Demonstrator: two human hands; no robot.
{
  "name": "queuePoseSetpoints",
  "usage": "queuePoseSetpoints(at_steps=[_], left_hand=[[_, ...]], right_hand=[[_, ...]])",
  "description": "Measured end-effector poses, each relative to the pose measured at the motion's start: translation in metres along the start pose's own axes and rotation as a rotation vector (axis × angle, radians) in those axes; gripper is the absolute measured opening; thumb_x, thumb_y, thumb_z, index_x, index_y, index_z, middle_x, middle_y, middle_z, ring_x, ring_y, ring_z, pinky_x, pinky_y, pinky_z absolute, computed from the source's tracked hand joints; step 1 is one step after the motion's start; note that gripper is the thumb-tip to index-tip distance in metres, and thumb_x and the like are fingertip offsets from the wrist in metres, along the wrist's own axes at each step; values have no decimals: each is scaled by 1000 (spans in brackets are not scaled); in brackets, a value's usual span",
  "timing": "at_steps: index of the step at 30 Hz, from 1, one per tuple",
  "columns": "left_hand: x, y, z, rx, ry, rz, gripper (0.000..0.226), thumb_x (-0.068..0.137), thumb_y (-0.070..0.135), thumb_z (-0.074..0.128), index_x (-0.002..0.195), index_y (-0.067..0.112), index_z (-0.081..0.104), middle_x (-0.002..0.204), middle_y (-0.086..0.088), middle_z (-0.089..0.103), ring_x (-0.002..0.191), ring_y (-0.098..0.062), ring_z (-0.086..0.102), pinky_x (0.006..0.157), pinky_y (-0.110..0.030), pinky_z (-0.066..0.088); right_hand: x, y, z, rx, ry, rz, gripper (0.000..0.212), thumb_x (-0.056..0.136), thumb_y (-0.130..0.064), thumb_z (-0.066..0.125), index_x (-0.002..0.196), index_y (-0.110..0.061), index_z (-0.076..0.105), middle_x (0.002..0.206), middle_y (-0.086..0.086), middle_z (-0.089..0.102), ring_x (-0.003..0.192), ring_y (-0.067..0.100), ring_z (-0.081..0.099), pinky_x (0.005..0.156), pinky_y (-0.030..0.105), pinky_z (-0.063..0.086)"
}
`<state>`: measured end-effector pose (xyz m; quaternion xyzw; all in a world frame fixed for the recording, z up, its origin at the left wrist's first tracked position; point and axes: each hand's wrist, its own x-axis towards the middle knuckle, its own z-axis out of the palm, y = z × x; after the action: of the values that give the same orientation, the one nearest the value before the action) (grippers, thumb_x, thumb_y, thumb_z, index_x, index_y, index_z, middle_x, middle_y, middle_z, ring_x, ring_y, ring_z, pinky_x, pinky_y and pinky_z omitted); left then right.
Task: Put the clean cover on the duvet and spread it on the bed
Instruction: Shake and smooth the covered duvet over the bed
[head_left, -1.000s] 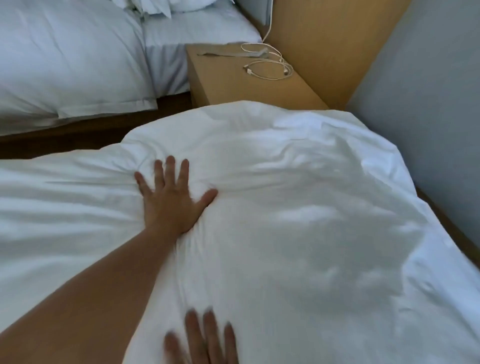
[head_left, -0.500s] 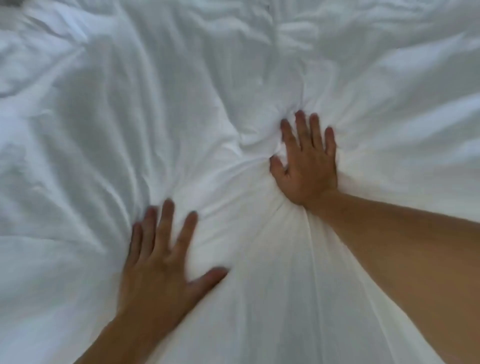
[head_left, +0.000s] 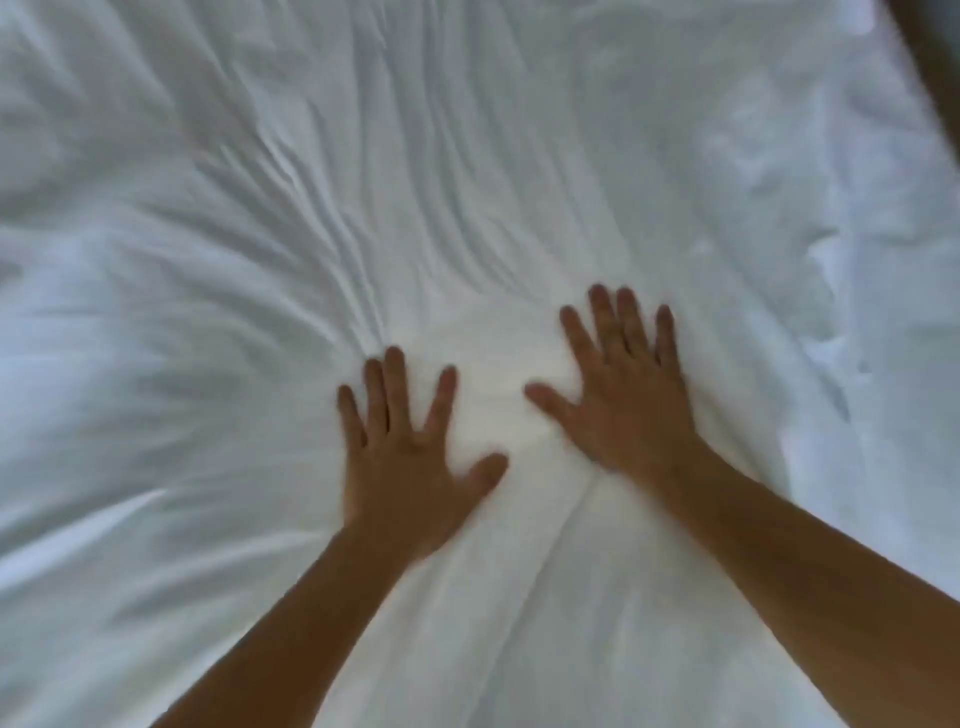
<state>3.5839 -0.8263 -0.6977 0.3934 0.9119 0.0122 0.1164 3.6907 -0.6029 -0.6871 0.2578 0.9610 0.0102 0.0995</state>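
The white covered duvet (head_left: 260, 260) fills nearly the whole head view, spread flat with many creases fanning outward from the middle. My left hand (head_left: 410, 457) lies palm down on it, fingers spread and straight, just below centre. My right hand (head_left: 628, 400) presses flat beside it, a little farther away, fingers also spread. A smooth patch of fabric lies between the two hands. The picture is slightly blurred from motion.
A dark strip (head_left: 935, 67), seemingly the floor or bed edge, shows at the top right corner, where the duvet's right side drops away. Rumpled folds (head_left: 831, 260) lie along that right side.
The view swung from the bedside table down onto the duvet. Both hands have come closer together, side by side, and the bunched folds at my right fingertips have flattened.
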Motion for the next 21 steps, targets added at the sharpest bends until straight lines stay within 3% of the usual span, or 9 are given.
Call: queuePoseSetpoints(at_steps=[3,7,11,13,15,16,18,19,21], left_hand=[[-58,68,25,-36,-6,12,92,86,82,33,160,28,23,168,-18,4,153,-46,-1,117,-71,3],[-86,147,38,-108,-9,-64,77,97,71,25,161,29,21,169,-14,0,154,-43,-4,116,-73,3],[-128,178,43,-117,-20,-90,69,103,61,18,162,26,13,169,-13,-5,155,-39,-8,119,-68,4],[-153,177,43,-124,-40,-22,68,103,62,18,162,28,16,170,-11,0,155,-36,-10,121,-66,5],[-189,157,51,-97,-48,70,68,101,66,24,157,28,30,167,-13,19,156,-35,-6,123,-62,2],[-208,134,55,-88,-44,111,70,99,68,30,155,27,34,165,-12,25,156,-35,-3,124,-58,-2],[-241,55,55,20,38,117,77,93,73,40,156,29,34,167,-9,17,156,-32,3,125,-54,-3],[-258,3,51,96,63,-11,81,90,76,40,157,30,34,170,-6,8,156,-31,6,124,-58,-1],[-293,-98,40,140,80,-532,91,85,84,38,160,34,24,170,1,-3,156,-34,1,119,-69,-5]], right_hand=[[-18,78,11,-38,-70,198,101,84,-90,14,160,-24,17,168,11,8,155,30,3,121,60,0],[-54,151,20,-14,-120,290,104,81,-92,3,160,-25,1,168,4,-6,155,25,-6,121,61,-2],[-61,120,-14,73,-202,360,99,84,-82,5,161,-19,4,168,13,-4,153,39,-1,118,67,0],[-78,43,-27,148,7,126,86,92,-71,17,159,-17,18,167,16,6,152,43,7,119,67,4],[-121,-46,-22,240,109,-332,71,98,-63,29,157,-23,27,167,12,12,153,39,10,120,62,8],[-149,-79,-13,207,58,-545,69,99,-63,30,157,-26,27,167,10,11,154,35,8,121,61,10],[-189,-98,12,62,-74,-701,74,97,-69,26,158,-27,27,168,9,9,155,32,7,122,57,11],[-194,-91,25,19,-78,-682,78,95,-71,26,158,-25,29,167,9,11,154,32,9,122,56,12],[-187,-83,36,28,-46,-599,83,91,-74,30,153,-20,39,165,12,22,151,35,20,120,57,16]])
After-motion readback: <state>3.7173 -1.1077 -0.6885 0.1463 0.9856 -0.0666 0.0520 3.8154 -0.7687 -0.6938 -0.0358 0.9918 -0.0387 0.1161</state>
